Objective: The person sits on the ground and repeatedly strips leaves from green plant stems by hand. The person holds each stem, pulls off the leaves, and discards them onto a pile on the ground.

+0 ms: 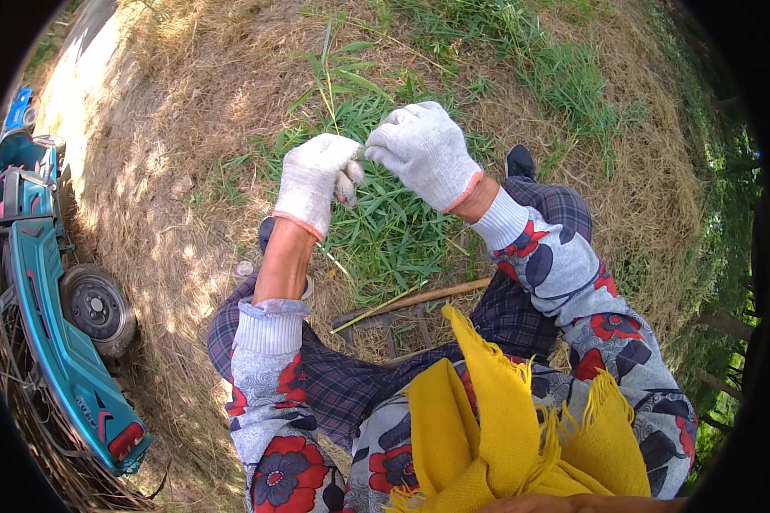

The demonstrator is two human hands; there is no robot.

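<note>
My left hand (319, 183), in a white knitted glove, is closed around a thin green plant stem (328, 106) whose long leafy tip rises beyond the fist; a pale stalk end shows below the wrist. Close to its right, my right hand (420, 154), gloved alike, has its fingers curled down near the left fingertips. Whether a leaf is pinched in it is hidden. A heap of cut green leaves (398, 237) lies on the ground under both hands, between my feet.
A wooden-edged frame (446, 293) lies between my legs, with a stripped green stalk (378, 308) across it. Dry grass (186, 269) covers the ground. More green plants (568, 83) lie at the upper right. A teal cargo tricycle (70, 333) loaded with thin sticks stands at the left.
</note>
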